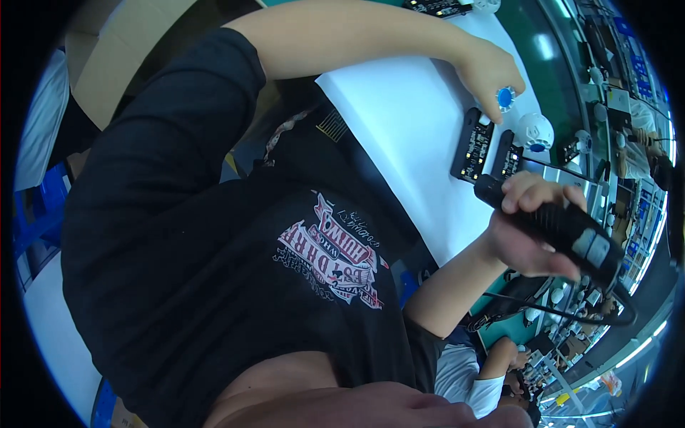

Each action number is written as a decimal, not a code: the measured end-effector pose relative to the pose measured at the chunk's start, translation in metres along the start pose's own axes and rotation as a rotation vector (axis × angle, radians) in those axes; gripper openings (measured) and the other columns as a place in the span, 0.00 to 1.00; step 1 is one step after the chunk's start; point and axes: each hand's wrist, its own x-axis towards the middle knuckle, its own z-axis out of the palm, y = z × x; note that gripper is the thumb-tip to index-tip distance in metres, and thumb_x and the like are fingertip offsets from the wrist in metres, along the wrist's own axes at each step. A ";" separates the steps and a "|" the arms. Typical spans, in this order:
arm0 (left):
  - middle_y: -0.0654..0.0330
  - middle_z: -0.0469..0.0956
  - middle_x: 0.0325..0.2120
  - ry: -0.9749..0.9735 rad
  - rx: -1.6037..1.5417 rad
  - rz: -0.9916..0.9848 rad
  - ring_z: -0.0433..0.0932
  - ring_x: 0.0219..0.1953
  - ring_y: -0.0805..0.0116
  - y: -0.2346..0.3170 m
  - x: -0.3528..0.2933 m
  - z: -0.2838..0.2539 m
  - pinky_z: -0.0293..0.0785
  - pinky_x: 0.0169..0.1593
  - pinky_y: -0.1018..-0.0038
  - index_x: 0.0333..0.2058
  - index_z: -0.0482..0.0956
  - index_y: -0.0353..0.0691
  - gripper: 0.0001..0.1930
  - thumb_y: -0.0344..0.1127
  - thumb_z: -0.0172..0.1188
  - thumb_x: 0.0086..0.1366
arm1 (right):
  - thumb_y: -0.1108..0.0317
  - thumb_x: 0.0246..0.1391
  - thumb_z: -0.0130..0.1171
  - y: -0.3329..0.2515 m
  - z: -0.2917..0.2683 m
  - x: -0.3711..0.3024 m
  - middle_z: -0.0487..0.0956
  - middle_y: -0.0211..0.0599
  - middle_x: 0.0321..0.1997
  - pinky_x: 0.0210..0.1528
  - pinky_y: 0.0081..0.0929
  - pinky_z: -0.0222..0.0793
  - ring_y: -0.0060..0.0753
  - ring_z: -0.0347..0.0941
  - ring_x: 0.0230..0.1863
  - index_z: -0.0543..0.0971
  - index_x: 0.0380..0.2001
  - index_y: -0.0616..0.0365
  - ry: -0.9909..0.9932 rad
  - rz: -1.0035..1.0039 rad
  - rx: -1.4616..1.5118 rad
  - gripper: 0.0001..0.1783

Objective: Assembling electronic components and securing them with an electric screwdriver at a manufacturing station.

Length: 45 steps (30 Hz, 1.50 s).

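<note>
- The left hand (497, 70) was curled round a small white part with a blue face (505, 98); a loose hold by the fingers could have let it drop onto the boards below.
- The right hand (526, 250) gripped a black corded tool (564, 227) by its body, its narrow end beside the right ends of the near board (471, 148) and the far board (508, 158); a slip might have scratched their exposed components.
- Whether that end touched either board was hard to tell, as the view there was cramped.
- The trailing cord (632, 307) looped past the right wrist and, if snagged, could have jerked the tool.
- A white domed part (535, 130) stood just beyond the far board on the bench (417, 132); a careless knuckle might have sent it rolling.
</note>
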 end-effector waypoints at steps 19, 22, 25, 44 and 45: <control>0.45 0.82 0.35 -0.107 0.150 -0.052 0.82 0.39 0.47 0.025 0.003 -0.032 0.77 0.42 0.58 0.44 0.80 0.33 0.34 0.61 0.68 0.53 | 0.27 0.56 0.55 -0.055 -0.040 -0.051 0.71 0.34 0.25 0.29 0.28 0.63 0.28 0.66 0.22 0.73 0.52 0.57 0.228 -0.227 0.320 0.42; 0.46 0.83 0.36 -0.141 0.188 -0.095 0.82 0.39 0.50 0.046 -0.014 -0.095 0.78 0.42 0.61 0.43 0.81 0.32 0.34 0.61 0.69 0.52 | 0.28 0.60 0.50 -0.079 -0.072 -0.098 0.70 0.33 0.24 0.29 0.28 0.63 0.26 0.66 0.23 0.72 0.50 0.58 0.374 -0.170 0.250 0.40; 0.46 0.83 0.37 0.064 0.239 -0.131 0.83 0.39 0.53 0.020 0.026 -0.137 0.79 0.42 0.64 0.41 0.82 0.32 0.34 0.61 0.69 0.51 | 0.29 0.63 0.46 -0.080 -0.093 -0.141 0.69 0.32 0.24 0.29 0.29 0.62 0.25 0.65 0.22 0.72 0.48 0.58 0.550 -0.010 0.276 0.39; 0.36 0.80 0.45 0.055 0.408 -0.416 0.79 0.50 0.41 -0.104 0.290 0.000 0.76 0.53 0.58 0.54 0.75 0.29 0.41 0.58 0.70 0.50 | 0.32 0.69 0.35 -0.071 -0.082 -0.137 0.73 0.37 0.27 0.32 0.35 0.67 0.31 0.68 0.23 0.71 0.55 0.57 0.976 0.287 0.358 0.38; 0.37 0.80 0.47 -0.007 0.372 -0.360 0.78 0.52 0.41 -0.104 0.299 0.006 0.75 0.55 0.58 0.57 0.73 0.30 0.42 0.57 0.70 0.51 | 0.33 0.69 0.35 -0.072 -0.079 -0.135 0.73 0.37 0.27 0.31 0.35 0.67 0.31 0.68 0.23 0.71 0.56 0.57 0.997 0.286 0.337 0.38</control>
